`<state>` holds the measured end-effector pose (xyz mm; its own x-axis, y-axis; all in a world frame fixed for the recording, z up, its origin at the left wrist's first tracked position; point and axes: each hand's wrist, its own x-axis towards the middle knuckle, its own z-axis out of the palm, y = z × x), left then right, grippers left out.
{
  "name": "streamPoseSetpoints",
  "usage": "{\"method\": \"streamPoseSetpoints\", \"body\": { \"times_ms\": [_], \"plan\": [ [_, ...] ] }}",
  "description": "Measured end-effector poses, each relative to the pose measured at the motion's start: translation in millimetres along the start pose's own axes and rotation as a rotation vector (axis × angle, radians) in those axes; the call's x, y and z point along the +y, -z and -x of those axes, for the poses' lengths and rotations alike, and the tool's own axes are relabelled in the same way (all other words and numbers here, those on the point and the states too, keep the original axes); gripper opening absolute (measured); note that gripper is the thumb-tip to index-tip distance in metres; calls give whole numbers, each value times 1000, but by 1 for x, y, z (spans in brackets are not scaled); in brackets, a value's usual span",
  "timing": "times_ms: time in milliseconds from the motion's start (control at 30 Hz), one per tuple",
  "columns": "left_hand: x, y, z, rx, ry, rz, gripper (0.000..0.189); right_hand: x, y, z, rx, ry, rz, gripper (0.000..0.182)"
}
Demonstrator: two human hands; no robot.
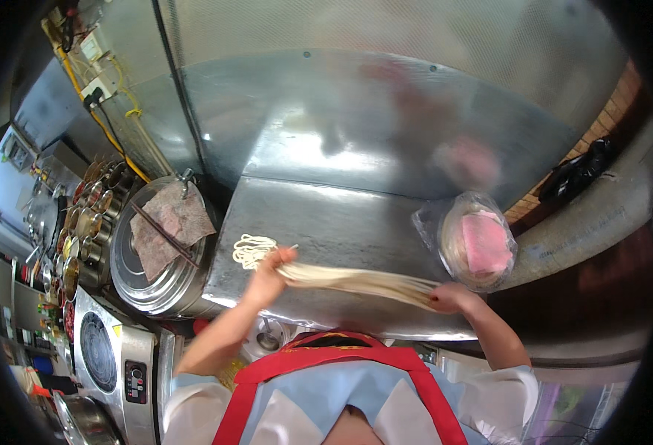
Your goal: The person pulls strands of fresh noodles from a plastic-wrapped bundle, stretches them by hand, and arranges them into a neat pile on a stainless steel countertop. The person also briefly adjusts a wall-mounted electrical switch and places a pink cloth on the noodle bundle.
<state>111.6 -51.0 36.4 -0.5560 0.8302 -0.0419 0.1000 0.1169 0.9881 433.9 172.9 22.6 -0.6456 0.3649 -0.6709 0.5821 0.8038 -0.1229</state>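
A bundle of pale noodle dough strands [354, 280] is stretched between my two hands over a stainless steel worktop [326, 222]. My left hand [271, 275] grips the bundle's left end, and a short tail sticks out past its fingers. At the other end, my right hand [453, 297] is closed around the strands, slightly nearer the worktop's front edge. The strands sag a little and are blurred towards the right. Just beyond my left hand lies a small looped pile of noodles [250, 250] on the metal.
Left of the worktop stands a large lidded metal pot [132, 278] with a cloth [165, 217] and chopsticks [162, 233] on top. Farther left are several seasoning containers [90, 217] and an induction cooker [98, 350]. A plastic-wrapped bowl [449, 245] with a pink cloth [485, 242] sits right.
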Motion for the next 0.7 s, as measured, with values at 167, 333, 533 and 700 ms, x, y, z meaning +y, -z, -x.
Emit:
{"method": "streamPoseSetpoints", "body": {
  "times_ms": [167, 333, 533, 700],
  "plan": [
    [-107, -54, 11, -71, 26, -611, 29, 30, -78, 20, -35, -191, -10, 27],
    [-83, -67, -2, -172, -149, -970, 18, 19, -72, 40, -19, -196, -32, 26],
    [-64, -67, -28, -116, -318, -1071, 16, 15, -66, 52, -46, -177, -16, 27],
    [49, -27, -45, 38, -336, -274, 21, -14, -61, -3, 255, -82, -135, 26]
  ]
}}
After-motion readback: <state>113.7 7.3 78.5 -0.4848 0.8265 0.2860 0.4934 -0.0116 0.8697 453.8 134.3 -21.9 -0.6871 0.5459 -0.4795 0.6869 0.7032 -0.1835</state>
